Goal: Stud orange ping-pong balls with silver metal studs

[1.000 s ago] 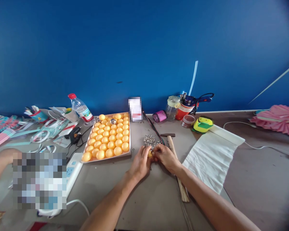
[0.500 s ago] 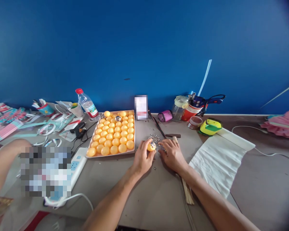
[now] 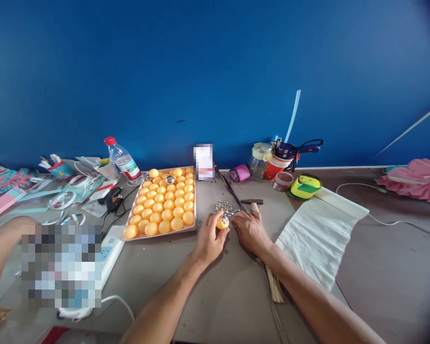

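Observation:
My left hand (image 3: 208,237) is closed around an orange ball (image 3: 222,221) with a small silver piece stuck on its top, holding it just above the table. My right hand (image 3: 250,230) rests beside it, fingers curled down onto the table at the edge of a pile of small silver pieces (image 3: 224,208). Left of my hands a tray (image 3: 157,236) holds several rows of orange balls (image 3: 165,204), one of them near the back carrying a silver cap.
A hammer (image 3: 258,215) and wooden sticks (image 3: 272,284) lie under my right forearm, white fabric (image 3: 317,236) to the right. Bottle (image 3: 122,161), jar (image 3: 258,159), red cup of tools (image 3: 276,162), yellow tape measure (image 3: 304,185) stand behind. Another person's arm (image 3: 2,246) and a power strip (image 3: 109,251) lie left.
My hands came apart: the right hand left the ball and dropped to the table by the silver pieces. The left hand kept the ball, its silver-capped top now showing.

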A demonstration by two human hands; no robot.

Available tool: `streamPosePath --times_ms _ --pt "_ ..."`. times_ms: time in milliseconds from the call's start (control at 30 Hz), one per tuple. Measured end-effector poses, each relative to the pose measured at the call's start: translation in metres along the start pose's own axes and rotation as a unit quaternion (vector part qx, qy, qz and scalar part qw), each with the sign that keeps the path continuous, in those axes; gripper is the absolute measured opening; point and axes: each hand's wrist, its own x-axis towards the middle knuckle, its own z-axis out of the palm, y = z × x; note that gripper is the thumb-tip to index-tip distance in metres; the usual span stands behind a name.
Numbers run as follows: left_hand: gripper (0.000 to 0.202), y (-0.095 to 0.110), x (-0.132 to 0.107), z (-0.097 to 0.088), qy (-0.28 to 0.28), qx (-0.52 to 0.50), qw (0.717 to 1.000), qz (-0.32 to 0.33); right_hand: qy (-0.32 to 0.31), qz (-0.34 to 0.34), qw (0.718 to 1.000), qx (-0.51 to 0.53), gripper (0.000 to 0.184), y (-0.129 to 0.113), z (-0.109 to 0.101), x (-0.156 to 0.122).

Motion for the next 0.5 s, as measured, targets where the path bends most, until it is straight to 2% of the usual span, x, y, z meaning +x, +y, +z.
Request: streamPosePath --times_ms 233,500 --pt "0.039 0.0005 0.0003 0.0001 -0.001 0.0 1.0 0.004 0.009 0.014 1.0 0.022 0.012 -0.0016 -0.0025 -0.0011" --pt "0.04 0.0028 -0.0008 0.0004 -0.014 -0.006 1.0 -0.005 -0.017 0.003 1.0 -0.013 0.018 -0.0029 0.0021 -0.0016"
